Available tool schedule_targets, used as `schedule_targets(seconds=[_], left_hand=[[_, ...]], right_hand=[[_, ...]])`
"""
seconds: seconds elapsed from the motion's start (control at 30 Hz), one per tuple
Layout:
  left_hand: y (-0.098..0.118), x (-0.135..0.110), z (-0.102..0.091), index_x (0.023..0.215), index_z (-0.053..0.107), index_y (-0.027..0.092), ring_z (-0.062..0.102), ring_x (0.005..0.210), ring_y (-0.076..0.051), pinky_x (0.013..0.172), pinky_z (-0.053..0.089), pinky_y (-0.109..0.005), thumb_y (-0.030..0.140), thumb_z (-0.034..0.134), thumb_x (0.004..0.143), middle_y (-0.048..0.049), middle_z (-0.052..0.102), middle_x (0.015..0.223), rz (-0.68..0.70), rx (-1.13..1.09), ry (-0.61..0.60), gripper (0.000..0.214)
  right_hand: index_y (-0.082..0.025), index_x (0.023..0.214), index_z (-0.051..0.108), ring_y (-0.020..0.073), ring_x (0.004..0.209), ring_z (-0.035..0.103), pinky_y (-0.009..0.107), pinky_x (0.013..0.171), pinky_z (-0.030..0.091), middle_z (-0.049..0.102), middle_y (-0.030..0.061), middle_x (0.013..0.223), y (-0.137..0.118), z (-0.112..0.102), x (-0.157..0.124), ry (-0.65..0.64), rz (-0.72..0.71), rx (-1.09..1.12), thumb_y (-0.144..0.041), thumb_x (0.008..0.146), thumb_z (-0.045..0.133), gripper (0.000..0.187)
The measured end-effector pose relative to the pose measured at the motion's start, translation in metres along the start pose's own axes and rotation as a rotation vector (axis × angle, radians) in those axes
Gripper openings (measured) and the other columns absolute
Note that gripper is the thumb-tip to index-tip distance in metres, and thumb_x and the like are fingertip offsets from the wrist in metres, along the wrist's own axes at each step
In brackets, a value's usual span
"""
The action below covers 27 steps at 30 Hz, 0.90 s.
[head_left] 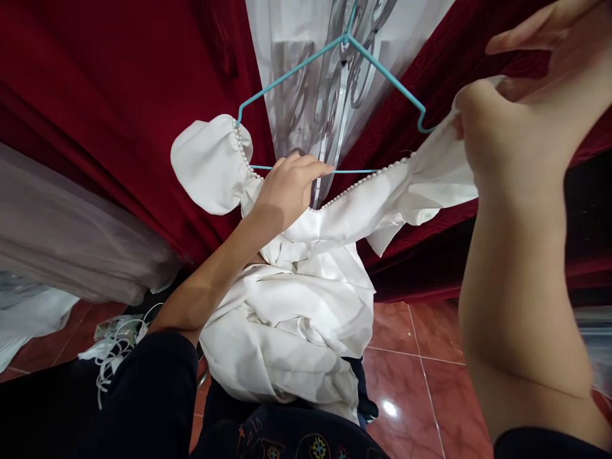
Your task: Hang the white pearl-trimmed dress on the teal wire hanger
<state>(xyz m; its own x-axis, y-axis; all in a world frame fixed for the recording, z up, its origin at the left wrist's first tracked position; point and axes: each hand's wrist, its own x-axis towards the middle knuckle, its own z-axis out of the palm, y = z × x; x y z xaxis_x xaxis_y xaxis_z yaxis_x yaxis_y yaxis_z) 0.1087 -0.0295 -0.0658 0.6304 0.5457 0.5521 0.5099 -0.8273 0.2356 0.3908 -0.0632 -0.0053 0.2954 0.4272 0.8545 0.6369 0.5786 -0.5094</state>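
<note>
Head view, left hand (287, 191) gripping dress (296, 312) neckline, right hand (521, 121) pinching sleeve (437, 175)

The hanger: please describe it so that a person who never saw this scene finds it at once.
Start at the dark red curtains up top. In front hangs a white garment with pearl trim. The hanger is the thin turquoise wire triangle carrying it, the only blue-green thing there.

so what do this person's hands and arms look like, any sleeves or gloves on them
No gloves: the left hand and right hand are bare, and no rings or watch show. Both forearms are uncovered. A near-black sleeve starts at about the left elbow, and a dark sleeve edge of the same kind shows on the right arm.
</note>
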Motion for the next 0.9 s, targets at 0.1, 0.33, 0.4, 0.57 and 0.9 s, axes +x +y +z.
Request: schedule_targets(seconds=[0.1, 0.33, 0.4, 0.57, 0.9], left_hand=[[0.0, -0.002, -0.001, 0.122, 0.078, 0.021, 0.068, 0.104, -0.023, 0.095, 0.052, -0.041, -0.004, 0.04, 0.097, -0.0028, 0.077, 0.116, 0.003, 0.01, 0.009, 0.051], [-0.004, -0.006, 0.001, 0.122, 0.076, 0.022, 0.068, 0.109, -0.024, 0.098, 0.051, -0.041, -0.006, 0.041, 0.097, -0.0029, 0.076, 0.114, -0.021, 0.073, 0.037, 0.051], [-0.004, -0.006, 0.001, 0.122, 0.076, 0.022, 0.068, 0.109, -0.024, 0.099, 0.051, -0.041, -0.006, 0.041, 0.097, -0.003, 0.076, 0.114, -0.027, 0.075, 0.036, 0.051], [-0.002, -0.004, 0.0, 0.121, 0.076, 0.023, 0.068, 0.107, -0.024, 0.097, 0.051, -0.041, -0.005, 0.04, 0.098, -0.0022, 0.076, 0.114, -0.024, 0.05, 0.022, 0.051], [-0.002, -0.004, -0.001, 0.123, 0.077, 0.022, 0.067, 0.106, -0.024, 0.097, 0.051, -0.042, -0.006, 0.04, 0.095, -0.0029, 0.076, 0.114, -0.03, 0.053, 0.017, 0.054]], right_hand=[[-0.017, 0.101, 0.061, 0.0072, 0.066, 0.058, 0.028, 0.06, 0.052, 0.065, 0.0045, 0.11, 0.006, 0.014, -0.001, 0.013, -0.084, 0.118, 0.007, 0.07, 0.052, 0.04], [-0.018, 0.097, 0.06, 0.0151, 0.085, 0.066, 0.033, 0.078, 0.052, 0.064, 0.0062, 0.093, 0.042, 0.027, -0.037, 0.072, -0.09, -0.041, -0.008, 0.095, 0.051, 0.014], [-0.018, 0.102, 0.059, 0.0158, 0.089, 0.066, 0.035, 0.082, 0.053, 0.063, 0.0073, 0.097, 0.052, 0.026, -0.048, 0.144, -0.124, -0.087, -0.025, 0.106, 0.045, 0.016], [-0.017, 0.089, 0.06, 0.0169, 0.086, 0.063, 0.036, 0.078, 0.048, 0.06, 0.0047, 0.09, 0.064, 0.004, -0.062, 0.212, -0.27, -0.33, -0.067, 0.094, 0.065, 0.05], [-0.018, 0.068, 0.064, 0.0211, 0.084, 0.071, 0.044, 0.098, 0.052, 0.075, 0.0033, 0.079, 0.023, -0.008, -0.038, -0.026, -0.057, -0.657, -0.007, 0.069, 0.074, 0.015]])
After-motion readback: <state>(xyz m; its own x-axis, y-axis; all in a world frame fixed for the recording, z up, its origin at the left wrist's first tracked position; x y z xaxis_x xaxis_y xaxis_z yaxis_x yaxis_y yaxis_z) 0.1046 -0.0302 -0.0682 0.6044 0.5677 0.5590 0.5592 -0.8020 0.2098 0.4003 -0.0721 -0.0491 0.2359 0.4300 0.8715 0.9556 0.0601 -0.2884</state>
